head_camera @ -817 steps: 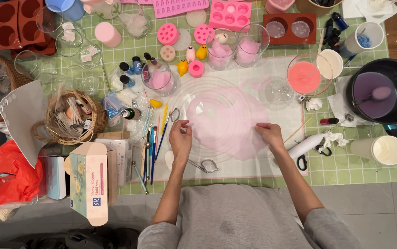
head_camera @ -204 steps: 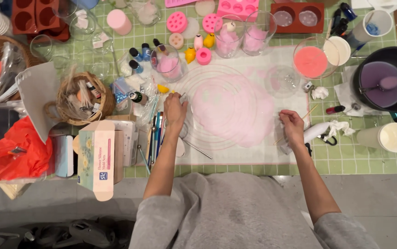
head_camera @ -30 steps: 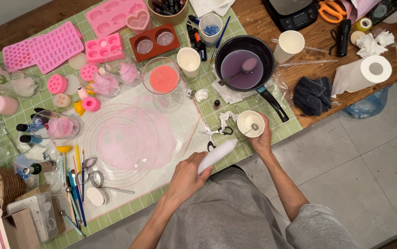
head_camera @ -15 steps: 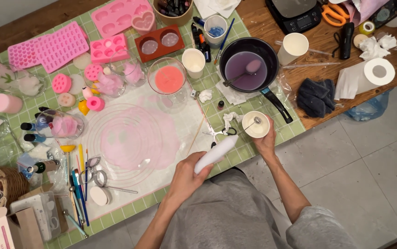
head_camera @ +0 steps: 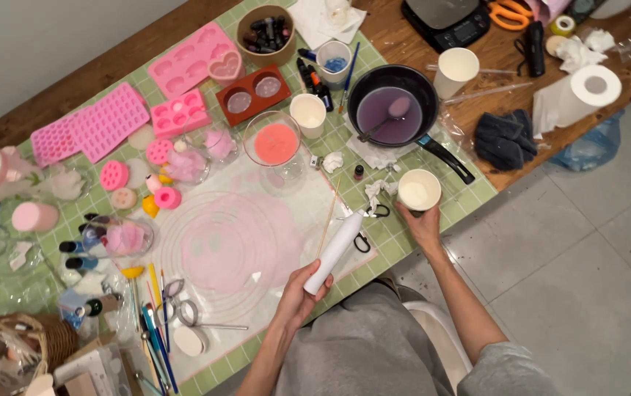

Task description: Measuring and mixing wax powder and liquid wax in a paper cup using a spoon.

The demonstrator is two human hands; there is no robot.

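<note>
Head view shows my left hand (head_camera: 302, 293) with its fingers curled tight around the lower end of a white cylindrical tool (head_camera: 335, 251), which slants up and away from the palm toward the table edge. Just beyond that tool's far tip lie black-handled scissors (head_camera: 363, 238), and beside the tip a thin wooden stick (head_camera: 328, 220) leans across the clear mat (head_camera: 227, 246) with its pink smear. My right hand (head_camera: 422, 224) wraps its fingers around the near side of a white paper cup (head_camera: 419, 191), standing upright on the green checked cloth (head_camera: 469, 194); how hard the fingertips press I cannot tell. Past the cup, farther from my fingers, sits a dark pan (head_camera: 392, 110) of pale purple liquid with a spoon in it. To the left of that pan stands a glass (head_camera: 276, 143) holding coral-pink liquid, with pink silicone moulds (head_camera: 183, 70) beyond it.
</note>
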